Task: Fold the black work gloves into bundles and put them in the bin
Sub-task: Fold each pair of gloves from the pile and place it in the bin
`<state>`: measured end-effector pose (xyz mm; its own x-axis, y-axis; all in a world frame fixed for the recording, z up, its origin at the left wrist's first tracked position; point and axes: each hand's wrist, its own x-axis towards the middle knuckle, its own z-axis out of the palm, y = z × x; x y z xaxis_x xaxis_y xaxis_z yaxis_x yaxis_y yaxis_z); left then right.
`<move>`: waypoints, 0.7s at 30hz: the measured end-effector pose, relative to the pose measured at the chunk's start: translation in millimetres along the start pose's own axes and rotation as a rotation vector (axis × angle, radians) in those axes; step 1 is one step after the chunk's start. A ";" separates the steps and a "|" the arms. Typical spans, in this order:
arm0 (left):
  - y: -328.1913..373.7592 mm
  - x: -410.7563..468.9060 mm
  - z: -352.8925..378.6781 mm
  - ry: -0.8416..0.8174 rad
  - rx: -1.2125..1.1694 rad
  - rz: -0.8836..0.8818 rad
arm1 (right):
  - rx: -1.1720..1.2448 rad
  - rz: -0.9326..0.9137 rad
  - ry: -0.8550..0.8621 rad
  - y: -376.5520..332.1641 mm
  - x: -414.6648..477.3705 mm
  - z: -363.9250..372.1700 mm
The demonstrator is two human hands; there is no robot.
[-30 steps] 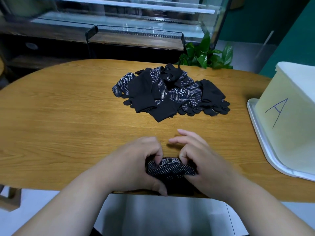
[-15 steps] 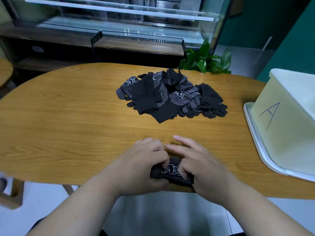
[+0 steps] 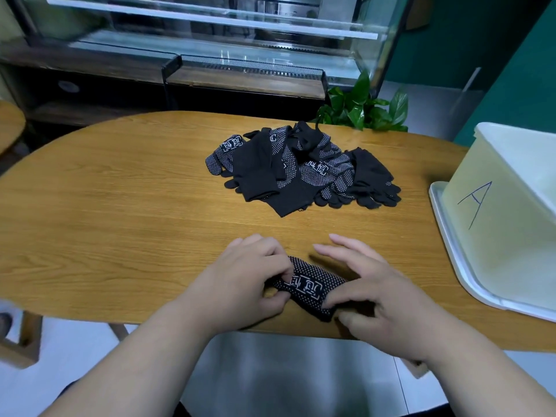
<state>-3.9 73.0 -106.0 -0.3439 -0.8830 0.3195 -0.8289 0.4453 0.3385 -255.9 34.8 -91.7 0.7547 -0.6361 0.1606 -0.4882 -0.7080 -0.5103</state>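
A rolled bundle of black dotted gloves (image 3: 313, 285) lies near the table's front edge between my hands. My left hand (image 3: 243, 281) grips its left end with curled fingers. My right hand (image 3: 370, 296) pinches its right end with thumb and lower fingers, while two fingers stretch out flat above it. A loose pile of black work gloves (image 3: 301, 170) sits in the middle of the wooden table (image 3: 120, 206). The pale bin marked "A" (image 3: 496, 230) stands at the right on a white tray.
A glass display case (image 3: 210, 40) stands behind the table. A green potted plant (image 3: 364, 109) rises at the far edge, right of centre. The white tray (image 3: 451, 254) juts out from under the bin toward my right hand.
My hands have drawn slightly apart, and more of the rolled bundle shows between them, now angled down to the right. The view has shifted a little.
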 end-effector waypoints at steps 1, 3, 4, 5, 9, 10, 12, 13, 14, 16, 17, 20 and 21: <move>0.1 0.6 1.0 0.023 0.032 -0.019 | -0.029 0.005 0.016 3.5 -0.8 -2.0; 0.1 2.2 3.6 0.080 0.115 -0.062 | -0.102 0.046 0.069 10.7 -0.7 -2.0; 1.4 3.1 5.0 0.109 0.149 -0.079 | -0.141 0.079 0.098 13.3 0.6 -0.8; 3.1 4.1 6.9 0.134 0.167 -0.083 | -0.170 0.116 0.129 14.5 2.2 0.4; 10.0 5.8 9.1 0.115 0.029 -0.026 | -0.241 0.229 0.194 12.1 10.7 3.2; 11.0 4.8 8.1 0.080 -0.034 -0.016 | -0.253 0.249 0.191 10.4 12.7 4.2; 13.2 3.3 5.6 0.013 -0.122 0.013 | -0.248 0.279 0.184 7.4 15.8 7.1; 14.8 3.4 4.6 -0.015 -0.141 0.035 | -0.235 0.282 0.184 6.4 16.8 9.0; 16.4 4.0 4.0 -0.039 -0.159 0.049 | -0.217 0.279 0.181 5.3 17.3 10.6; 20.3 4.8 0.5 -0.069 -0.188 0.069 | -0.161 0.289 0.149 2.7 18.0 12.1; 21.4 4.6 -1.1 -0.071 -0.220 0.078 | -0.122 0.300 0.123 1.7 17.9 11.4; 22.3 2.3 -3.2 -0.048 -0.505 -0.016 | 0.001 0.275 0.050 3.0 17.4 7.9; 22.9 2.9 -3.2 -0.008 -0.560 -0.053 | 0.020 0.250 0.021 3.9 17.0 7.0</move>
<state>-22.5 81.1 -94.5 -0.3134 -0.9064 0.2833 -0.4848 0.4092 0.7730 -241.9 23.4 -96.9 0.6024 -0.7969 0.0445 -0.6495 -0.5219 -0.5530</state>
